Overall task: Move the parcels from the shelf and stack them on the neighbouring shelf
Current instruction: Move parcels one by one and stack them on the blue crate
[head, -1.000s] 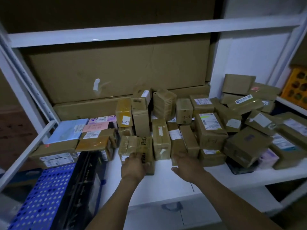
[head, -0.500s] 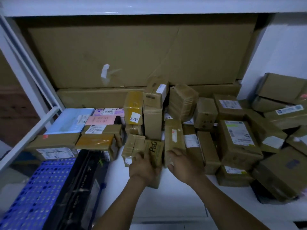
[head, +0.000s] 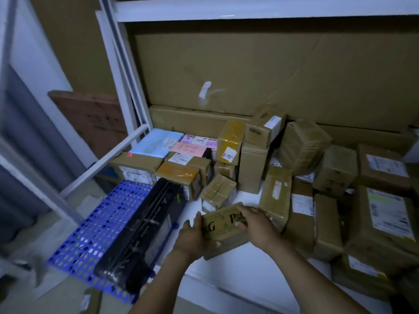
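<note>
At shelf (head: 238, 270) front: I found the P&G parcel (head: 223, 227) held.
Left grip (head: 192, 240), right grip (head: 257, 224): each curled round one end.
Advice: I judged level carrying safest.

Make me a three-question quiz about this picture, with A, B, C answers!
1. Where is the blue holey board? A) left of the lettered box B) on the top shelf C) right of the box
2. What colour is the flat parcel beside the light blue parcel? A) green B) pink C) black
3. The lettered box is A) lying untouched B) torn open C) held

Answers: 1 A, it lies lower left; 2 B, its top is pink; 3 C, left hand and right hand grip its ends.
</note>
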